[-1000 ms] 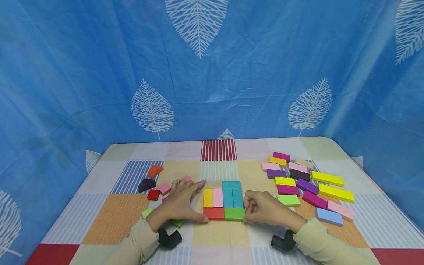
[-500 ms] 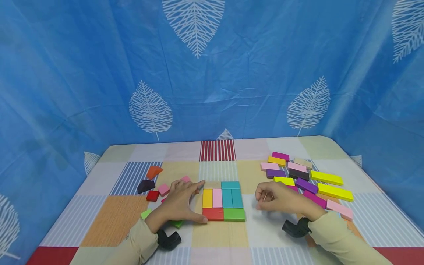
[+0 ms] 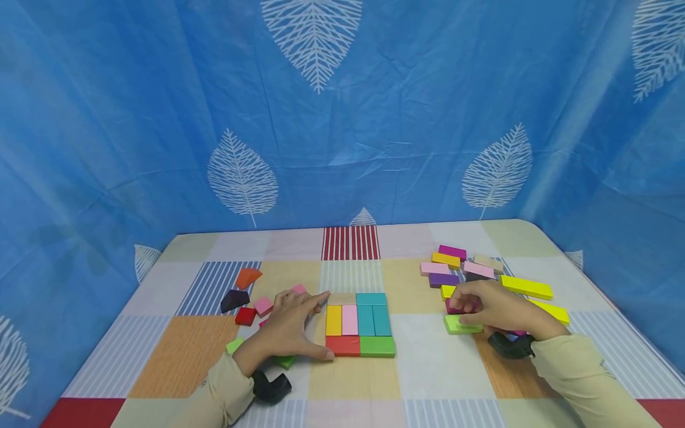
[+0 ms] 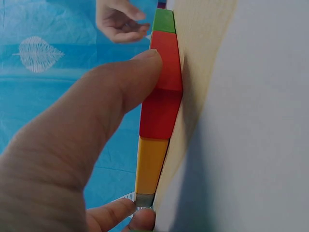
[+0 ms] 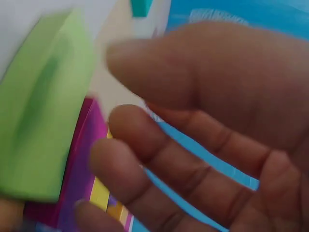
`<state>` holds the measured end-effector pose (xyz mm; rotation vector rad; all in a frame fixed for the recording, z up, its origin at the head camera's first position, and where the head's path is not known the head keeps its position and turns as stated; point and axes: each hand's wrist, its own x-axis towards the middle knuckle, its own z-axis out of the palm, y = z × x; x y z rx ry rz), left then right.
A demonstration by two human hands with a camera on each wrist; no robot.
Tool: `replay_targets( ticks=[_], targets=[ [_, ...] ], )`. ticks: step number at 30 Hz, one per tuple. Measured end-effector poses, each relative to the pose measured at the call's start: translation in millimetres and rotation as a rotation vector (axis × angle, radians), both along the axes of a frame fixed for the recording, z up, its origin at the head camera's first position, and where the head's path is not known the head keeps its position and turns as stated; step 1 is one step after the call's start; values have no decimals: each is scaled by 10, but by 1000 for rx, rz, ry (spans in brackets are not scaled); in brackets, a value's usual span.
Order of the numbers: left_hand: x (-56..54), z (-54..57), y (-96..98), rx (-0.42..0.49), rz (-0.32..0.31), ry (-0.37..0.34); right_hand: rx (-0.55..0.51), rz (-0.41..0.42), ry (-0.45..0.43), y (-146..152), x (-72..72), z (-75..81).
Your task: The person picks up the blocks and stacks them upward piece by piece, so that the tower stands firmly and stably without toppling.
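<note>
A flat rectangle of coloured blocks lies at the table's middle. It has a red block [image 3: 342, 346], a green block [image 3: 377, 346], an orange-yellow block [image 3: 334, 321], a pink block [image 3: 349, 321], several teal blocks [image 3: 371, 299] and a beige block [image 3: 342, 299]. My left hand [image 3: 291, 327] spans its left side with thumb and fingers spread. In the left wrist view, the thumb touches the red block's corner while fingertips rest by the far corner. My right hand [image 3: 495, 306] hovers over a light green block [image 5: 48, 106], fingers loosely bent, nothing between them; the block lies apart from the thumb.
More blocks lie on the right, among them long yellow blocks [image 3: 527, 287], a purple block [image 3: 444, 280] and a magenta block [image 3: 452, 252]. Left of my left hand are an orange piece [image 3: 248, 277], a black piece [image 3: 234, 301] and a small red block [image 3: 245, 316]. A blue curtain [image 3: 342, 148] hangs behind.
My right hand has left the right edge of the block rectangle and moved right, to the light green block. The left hand keeps its place beside the rectangle.
</note>
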<state>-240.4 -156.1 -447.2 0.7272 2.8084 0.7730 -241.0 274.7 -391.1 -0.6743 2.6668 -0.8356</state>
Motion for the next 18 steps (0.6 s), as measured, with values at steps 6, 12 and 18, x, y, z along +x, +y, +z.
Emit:
replay_targets(
  ticks=[6, 12, 18],
  targets=[
    [-10, -1, -4, -1, -7, 9, 90, -30, -16, -4, 6, -15],
    [-18, -19, -9, -2, -8, 18, 103, 22, 23, -86, 47, -81],
    [-22, -25, -1, -9, -9, 21, 54, 15, -29, -241, 125, -151]
  ],
)
